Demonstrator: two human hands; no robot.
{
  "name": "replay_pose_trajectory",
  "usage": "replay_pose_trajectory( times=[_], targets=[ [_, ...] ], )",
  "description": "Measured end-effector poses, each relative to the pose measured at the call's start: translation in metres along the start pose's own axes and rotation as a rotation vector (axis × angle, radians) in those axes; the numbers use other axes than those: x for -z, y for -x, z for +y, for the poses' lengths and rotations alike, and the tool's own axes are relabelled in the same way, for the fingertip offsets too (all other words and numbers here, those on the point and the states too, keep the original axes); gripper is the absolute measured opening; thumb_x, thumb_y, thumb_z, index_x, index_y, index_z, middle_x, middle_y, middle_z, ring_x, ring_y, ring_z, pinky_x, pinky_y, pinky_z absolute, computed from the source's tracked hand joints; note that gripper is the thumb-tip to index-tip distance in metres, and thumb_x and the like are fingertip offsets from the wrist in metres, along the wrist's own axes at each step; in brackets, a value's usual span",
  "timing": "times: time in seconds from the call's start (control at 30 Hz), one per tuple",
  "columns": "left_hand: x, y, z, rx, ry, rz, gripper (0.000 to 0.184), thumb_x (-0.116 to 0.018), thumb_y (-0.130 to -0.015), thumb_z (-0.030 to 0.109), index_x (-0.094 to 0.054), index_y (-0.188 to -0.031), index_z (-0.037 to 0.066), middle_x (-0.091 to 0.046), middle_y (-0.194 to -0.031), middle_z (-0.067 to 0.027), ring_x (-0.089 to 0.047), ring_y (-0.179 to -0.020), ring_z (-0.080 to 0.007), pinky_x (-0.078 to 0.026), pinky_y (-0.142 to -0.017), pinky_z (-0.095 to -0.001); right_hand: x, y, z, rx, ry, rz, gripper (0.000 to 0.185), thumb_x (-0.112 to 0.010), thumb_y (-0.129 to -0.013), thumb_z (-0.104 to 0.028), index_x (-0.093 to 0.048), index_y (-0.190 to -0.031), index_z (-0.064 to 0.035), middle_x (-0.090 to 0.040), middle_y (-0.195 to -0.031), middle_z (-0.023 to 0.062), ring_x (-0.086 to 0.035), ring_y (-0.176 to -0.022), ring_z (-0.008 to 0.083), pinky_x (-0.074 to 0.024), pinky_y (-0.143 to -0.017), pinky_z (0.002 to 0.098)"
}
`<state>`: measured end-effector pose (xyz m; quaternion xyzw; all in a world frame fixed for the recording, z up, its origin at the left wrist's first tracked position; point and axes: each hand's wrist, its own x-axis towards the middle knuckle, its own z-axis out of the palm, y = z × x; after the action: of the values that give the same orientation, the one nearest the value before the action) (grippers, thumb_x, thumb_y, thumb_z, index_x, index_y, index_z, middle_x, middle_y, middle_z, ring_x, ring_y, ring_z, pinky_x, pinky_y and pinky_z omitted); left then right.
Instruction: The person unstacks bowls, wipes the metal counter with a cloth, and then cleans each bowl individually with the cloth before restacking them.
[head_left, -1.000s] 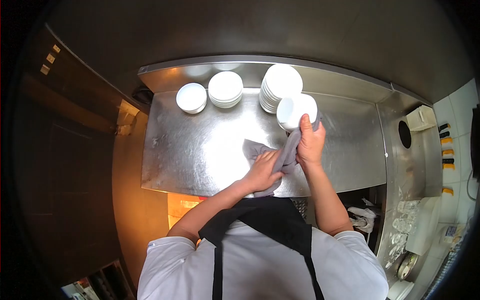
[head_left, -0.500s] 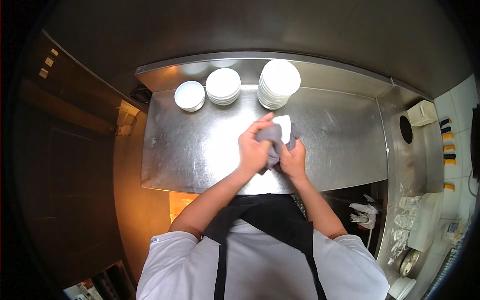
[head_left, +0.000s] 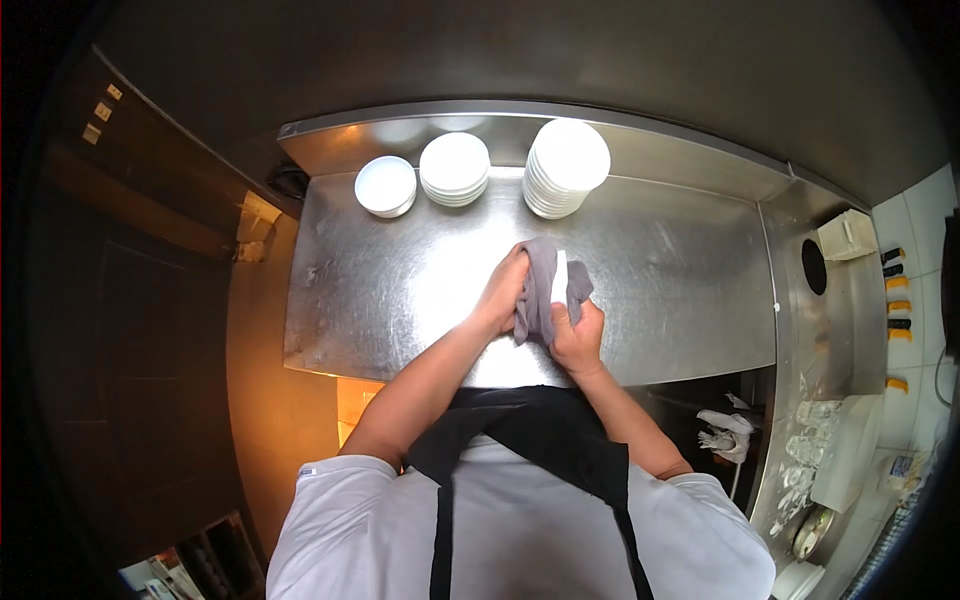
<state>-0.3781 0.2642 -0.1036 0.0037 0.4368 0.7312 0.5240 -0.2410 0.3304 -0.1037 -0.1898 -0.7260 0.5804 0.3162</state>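
A white bowl [head_left: 560, 277] is held edge-on between my hands, mostly covered by a grey cloth [head_left: 540, 290]. My left hand [head_left: 503, 290] is closed on the cloth, pressing it against the bowl's left side. With the thumb near its lower rim, my right hand [head_left: 580, 335] grips the bowl through the other part of the cloth. Beyond my hands rises a tall stack of white bowls [head_left: 566, 168]. A shorter stack [head_left: 454, 168] stands left of it, and a low stack [head_left: 386, 187] is farthest left.
The steel counter [head_left: 680, 270] has a raised back edge. At the right are a round dark hole [head_left: 815, 267], a white container [head_left: 845, 235], several glasses [head_left: 815, 430] and knives with yellow-and-black handles on the wall. White cloths [head_left: 725, 430] hang below the counter.
The bowl has come down and nearer from beside the tall stack and turned edge-on. My left hand has risen from the counter's front with the cloth and closed against the bowl.
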Motion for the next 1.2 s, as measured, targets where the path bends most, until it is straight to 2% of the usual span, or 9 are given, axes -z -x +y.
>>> replay_pose_trajectory(
  times=[0.2,0.6,0.63,0.8,0.87,0.97,1.0,1.07,1.2],
  targets=[
    [-0.003,0.024,0.008,0.109,0.126,-0.064,0.035,-0.052,-0.096,0.033,-0.061,-0.115,0.005,-0.066,-0.107,-0.0095,-0.066,-0.095,-0.0185,-0.056,-0.084,-0.0349,0.012,-0.009,-0.007,0.236,0.212,-0.223,0.061,-0.071,-0.079,-0.056,-0.065,-0.097,0.0011,-0.067,-0.081,0.0182,-0.068,-0.077,0.037,-0.053,-0.068,0.0397],
    [-0.009,0.027,-0.033,-0.013,0.476,0.055,0.041,-0.042,-0.101,0.038,-0.057,-0.121,0.005,-0.065,-0.113,-0.0112,-0.064,-0.102,-0.0229,-0.055,-0.086,-0.0364,-0.008,-0.013,-0.018,0.435,0.214,0.036,0.037,-0.074,-0.084,-0.032,-0.067,-0.099,0.0012,-0.07,-0.088,0.0153,-0.069,-0.078,0.0309,-0.0535,-0.072,0.0369],
    [0.0,0.021,-0.038,-0.074,0.434,-0.027,0.039,-0.053,-0.097,0.034,-0.054,-0.124,0.006,-0.063,-0.116,-0.0117,-0.062,-0.106,-0.0232,-0.053,-0.088,-0.0356,-0.007,-0.02,-0.021,0.456,0.213,0.048,0.035,-0.074,-0.085,-0.03,-0.067,-0.099,0.0013,-0.071,-0.088,0.0144,-0.069,-0.078,0.0291,-0.0535,-0.072,0.0364],
    [0.033,-0.005,-0.054,-0.579,-1.183,-0.006,0.052,-0.071,-0.076,0.014,-0.053,-0.122,-0.003,-0.063,-0.109,-0.0236,-0.062,-0.103,-0.0388,-0.048,-0.09,-0.0436,0.002,-0.029,-0.036,0.065,-0.262,0.131,0.042,-0.068,-0.091,-0.034,-0.062,-0.111,0.0031,-0.068,-0.102,0.0086,-0.063,-0.093,0.0166,-0.0491,-0.084,0.0325],
    [0.038,-0.006,-0.057,-0.638,-1.237,-0.025,0.054,-0.075,-0.073,0.016,-0.056,-0.12,-0.004,-0.059,-0.124,-0.0257,-0.062,-0.11,-0.0333,-0.048,-0.092,-0.0367,0.013,-0.035,-0.03,0.11,-0.212,0.108,0.047,-0.065,-0.093,-0.039,-0.061,-0.114,0.003,-0.066,-0.105,0.0091,-0.06,-0.097,0.0167,-0.047,-0.087,0.0326],
    [0.042,0.019,-0.007,-0.238,-0.637,-0.107,0.074,-0.066,-0.073,0.008,-0.041,-0.143,-0.001,-0.048,-0.142,-0.0198,-0.053,-0.123,-0.0321,-0.038,-0.107,-0.0406,0.045,-0.041,-0.01,-0.025,-0.259,0.056,0.057,-0.066,-0.09,-0.048,-0.059,-0.113,0.0033,-0.065,-0.106,0.0096,-0.061,-0.096,0.0177,-0.0478,-0.087,0.0331],
    [0.043,0.025,0.012,-0.32,-0.411,0.018,0.077,-0.059,-0.076,0.012,-0.033,-0.148,0.0,-0.042,-0.147,-0.0167,-0.046,-0.13,-0.029,-0.031,-0.111,-0.0429,0.053,-0.042,-0.003,-0.071,-0.258,0.043,0.059,-0.066,-0.089,-0.05,-0.059,-0.113,0.0033,-0.065,-0.106,0.0096,-0.061,-0.095,0.0179,-0.048,-0.087,0.0332],
    [0.046,0.026,0.03,-0.545,-0.415,0.099,0.065,-0.053,-0.086,0.022,-0.037,-0.145,-0.002,-0.047,-0.142,-0.0164,-0.044,-0.131,-0.0275,-0.029,-0.111,-0.0437,0.059,-0.049,-0.014,-0.064,-0.34,-0.01,0.052,-0.064,-0.091,-0.049,-0.065,-0.103,0.0013,-0.067,-0.097,0.0058,-0.059,-0.086,0.0134,-0.0479,-0.078,0.0305],
    [0.011,0.029,0.039,-0.411,-0.445,-0.375,0.065,-0.051,-0.096,0.049,-0.047,-0.135,-0.002,-0.057,-0.129,-0.0138,-0.051,-0.121,-0.0197,-0.038,-0.102,-0.0349,0.045,-0.044,0.032,-0.156,-0.471,0.029,0.057,-0.059,-0.092,-0.055,-0.066,-0.099,0.0021,-0.066,-0.091,0.0063,-0.058,-0.082,0.0128,-0.0469,-0.074,0.03]
  ],
)
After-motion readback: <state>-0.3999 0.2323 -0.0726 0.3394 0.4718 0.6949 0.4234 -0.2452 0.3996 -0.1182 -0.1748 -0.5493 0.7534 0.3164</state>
